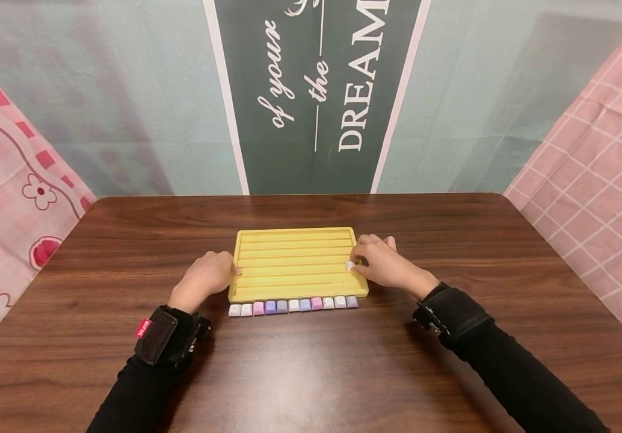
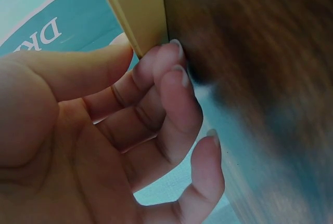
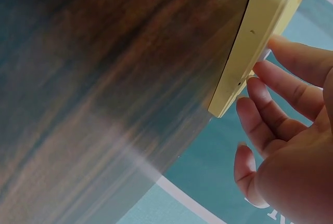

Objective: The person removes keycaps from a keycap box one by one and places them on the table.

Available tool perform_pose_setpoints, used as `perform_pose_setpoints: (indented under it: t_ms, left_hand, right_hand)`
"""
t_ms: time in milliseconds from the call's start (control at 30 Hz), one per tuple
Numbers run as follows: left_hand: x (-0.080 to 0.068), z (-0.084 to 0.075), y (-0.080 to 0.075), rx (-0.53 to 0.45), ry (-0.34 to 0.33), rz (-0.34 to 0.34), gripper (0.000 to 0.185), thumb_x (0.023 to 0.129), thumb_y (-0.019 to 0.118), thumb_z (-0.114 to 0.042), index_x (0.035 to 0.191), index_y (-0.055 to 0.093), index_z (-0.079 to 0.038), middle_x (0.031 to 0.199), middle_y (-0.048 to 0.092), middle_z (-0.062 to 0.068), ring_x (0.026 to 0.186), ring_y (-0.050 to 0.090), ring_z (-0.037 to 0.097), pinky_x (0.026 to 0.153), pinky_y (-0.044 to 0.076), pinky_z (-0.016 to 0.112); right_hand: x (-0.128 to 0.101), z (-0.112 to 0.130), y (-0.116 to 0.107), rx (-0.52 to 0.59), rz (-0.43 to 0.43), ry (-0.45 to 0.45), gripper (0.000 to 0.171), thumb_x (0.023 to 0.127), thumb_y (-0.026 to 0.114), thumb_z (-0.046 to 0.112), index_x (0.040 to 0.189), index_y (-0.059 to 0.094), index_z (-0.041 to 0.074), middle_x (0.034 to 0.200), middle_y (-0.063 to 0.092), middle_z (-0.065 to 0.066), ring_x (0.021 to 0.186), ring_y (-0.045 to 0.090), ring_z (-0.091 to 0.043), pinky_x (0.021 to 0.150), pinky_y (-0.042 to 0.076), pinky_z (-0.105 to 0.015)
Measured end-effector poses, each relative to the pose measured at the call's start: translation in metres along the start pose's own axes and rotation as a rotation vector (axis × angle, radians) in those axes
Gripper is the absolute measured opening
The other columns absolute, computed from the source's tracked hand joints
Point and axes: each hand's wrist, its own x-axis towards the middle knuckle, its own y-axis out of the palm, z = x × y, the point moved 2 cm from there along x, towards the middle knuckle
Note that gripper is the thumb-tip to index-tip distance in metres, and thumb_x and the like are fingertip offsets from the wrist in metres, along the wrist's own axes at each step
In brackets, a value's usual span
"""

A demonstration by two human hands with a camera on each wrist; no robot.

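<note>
A yellow grooved tray (image 1: pixel 295 240) lies on the brown wooden table (image 1: pixel 311 361). Along its near edge runs a row of several pastel keycaps (image 1: pixel 292 305), white, pink, purple and blue. My left hand (image 1: pixel 208 276) rests against the tray's left edge (image 2: pixel 140 16), fingers curled, fingertips (image 2: pixel 174 52) touching the rim. At the tray's right edge, my right hand (image 1: pixel 384 261) pinches a white keycap (image 1: pixel 351 265) over one of the grooves. In the right wrist view the fingers (image 3: pixel 281 86) sit beside the tray's side (image 3: pixel 244 52); the keycap is barely visible there.
A teal wall with a dark green banner (image 1: pixel 316 90) stands behind the table. Pink patterned cloths (image 1: pixel 13 180) hang at the left and right (image 1: pixel 603 156). Bare tabletop stretches around the tray and toward me.
</note>
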Motion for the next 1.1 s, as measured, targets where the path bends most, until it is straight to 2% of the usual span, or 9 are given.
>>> perform_pose_setpoints:
  t_ms: [367,767,1100]
  left_hand:
    - [0.0023,0.0028,0.0005,0.003,0.012,-0.02,0.021,0.096,0.05,-0.018,0.09,0.06,-0.001,0.068,0.044,0.008,0.066,0.046,0.024,0.062,0.037,0.035]
    - [0.0024,0.002,0.0007,-0.005,-0.005,0.001,0.022,0.097,0.049,-0.019,0.092,0.059,0.0,0.068,0.041,0.007,0.064,0.045,0.023,0.058,0.035,0.032]
    - [0.0033,0.0028,0.0014,0.0,-0.009,0.001,0.022,0.097,0.05,-0.018,0.095,0.06,0.001,0.073,0.048,0.011,0.068,0.047,0.024,0.059,0.035,0.032]
  right_hand:
    - [0.0004,0.0004,-0.0014,0.012,0.006,-0.015,0.007,0.083,0.07,0.012,0.088,0.068,0.008,0.083,0.05,-0.001,0.08,0.043,-0.02,0.071,0.018,-0.041]
    - [-0.0006,-0.0011,-0.0007,0.01,-0.009,-0.036,0.007,0.083,0.07,0.012,0.089,0.068,0.008,0.084,0.052,-0.001,0.081,0.044,-0.02,0.071,0.018,-0.042]
    - [-0.0019,-0.0025,0.0009,0.004,-0.042,-0.044,0.007,0.083,0.07,0.012,0.088,0.067,0.009,0.085,0.053,-0.001,0.081,0.045,-0.02,0.071,0.018,-0.042]
